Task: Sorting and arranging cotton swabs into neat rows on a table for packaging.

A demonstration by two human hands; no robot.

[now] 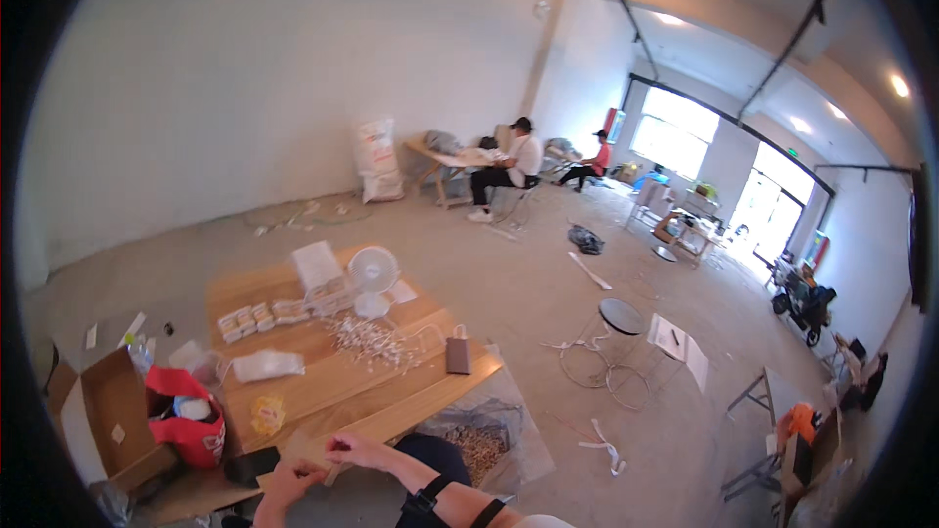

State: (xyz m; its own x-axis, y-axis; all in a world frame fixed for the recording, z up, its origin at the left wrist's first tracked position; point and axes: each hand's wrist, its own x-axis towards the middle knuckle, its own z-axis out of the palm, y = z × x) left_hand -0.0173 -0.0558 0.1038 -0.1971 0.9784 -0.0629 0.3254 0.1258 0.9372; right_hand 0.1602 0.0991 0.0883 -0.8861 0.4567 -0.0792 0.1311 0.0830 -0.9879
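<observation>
At the near edge of a wooden table (337, 393), my left hand (291, 481) and my right hand (357, 452) are close together with fingers closed. A flat tan piece (309, 448) shows between them; its kind is unclear. Just beyond lies a small heap of yellow loops (268, 415). Farther back are a pile of small white pieces with thin leads (377, 344), a dark flat device (458, 356) with a white cable, a white plastic packet (267, 365) and rows of white bundles (256, 320). A white fan (374, 272) stands behind the pile.
Left of the table are a red bag (196, 437) and an open cardboard box (110, 391). A plastic bag of small brown pieces (477, 450) sits by my legs. A round stool (621, 316) stands to the right. Two people (523, 158) sit at far tables.
</observation>
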